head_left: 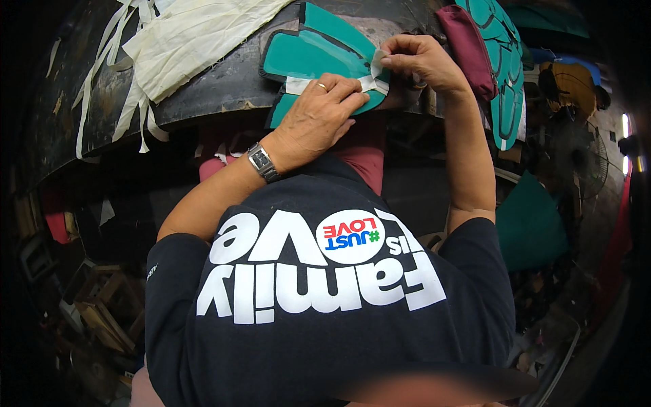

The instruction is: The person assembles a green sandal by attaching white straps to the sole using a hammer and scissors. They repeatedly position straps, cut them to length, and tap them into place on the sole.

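A green shaped piece (305,54) with dark edges, made of several petal-like panels, lies near the table edge in front of me. A narrow white strip (297,85) runs across it. My left hand (315,115), with a ring and a wristwatch, is closed over the lower part of the green piece and the strip, fingers bent and pressed down. The thumb's hold on the edge is partly hidden. My right hand (424,62) pinches the strip's raised right end between thumb and fingertips, just above the piece's right side.
Cream cloth (190,47) with loose trailing strips covers the table's (61,88) left part. A maroon pouch (468,51) and more green shaped pieces (505,88) sit at the right. Beyond stand a fan (588,159) and a dark green sheet (536,220). Wooden frames (105,305) are at lower left.
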The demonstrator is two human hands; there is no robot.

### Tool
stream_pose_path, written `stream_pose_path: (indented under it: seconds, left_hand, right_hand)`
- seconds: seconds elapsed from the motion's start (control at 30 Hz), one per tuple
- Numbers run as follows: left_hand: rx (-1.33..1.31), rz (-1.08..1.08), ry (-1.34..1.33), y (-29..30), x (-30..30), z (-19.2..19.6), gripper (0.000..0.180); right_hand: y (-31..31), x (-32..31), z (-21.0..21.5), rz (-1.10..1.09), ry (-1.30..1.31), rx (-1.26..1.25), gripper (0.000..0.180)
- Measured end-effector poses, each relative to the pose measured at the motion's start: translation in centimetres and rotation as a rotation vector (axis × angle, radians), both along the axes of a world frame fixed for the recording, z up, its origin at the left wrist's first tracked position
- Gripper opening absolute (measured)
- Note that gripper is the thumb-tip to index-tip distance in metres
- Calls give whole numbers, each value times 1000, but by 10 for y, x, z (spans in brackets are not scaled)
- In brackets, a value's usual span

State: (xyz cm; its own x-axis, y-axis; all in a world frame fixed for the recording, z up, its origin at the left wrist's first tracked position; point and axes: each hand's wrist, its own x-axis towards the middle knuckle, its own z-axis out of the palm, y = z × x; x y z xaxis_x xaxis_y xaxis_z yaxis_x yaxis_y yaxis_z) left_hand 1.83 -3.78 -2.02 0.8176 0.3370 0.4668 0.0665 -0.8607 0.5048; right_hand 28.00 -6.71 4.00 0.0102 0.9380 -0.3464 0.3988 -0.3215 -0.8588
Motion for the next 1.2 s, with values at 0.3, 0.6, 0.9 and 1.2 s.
stream_pose_path:
  seconds: [0.3,0.6,0.9,1.2]
  left_hand:
    - [-16,-4,8,0,0,1,52]
    - [-46,-2,6,1,1,3,59]
    - [-60,28,22,-1,2,3,77]
    - [-72,77,55,-3,7,2,80]
  right_hand:
    - [7,4,-15,74,-11,-4,15]
    - [7,-11,-8,-6,-19,22,15]
    - [6,-12,-14,-10,-88,50,16]
    - [8,-9,-30,9,-58,131,16]
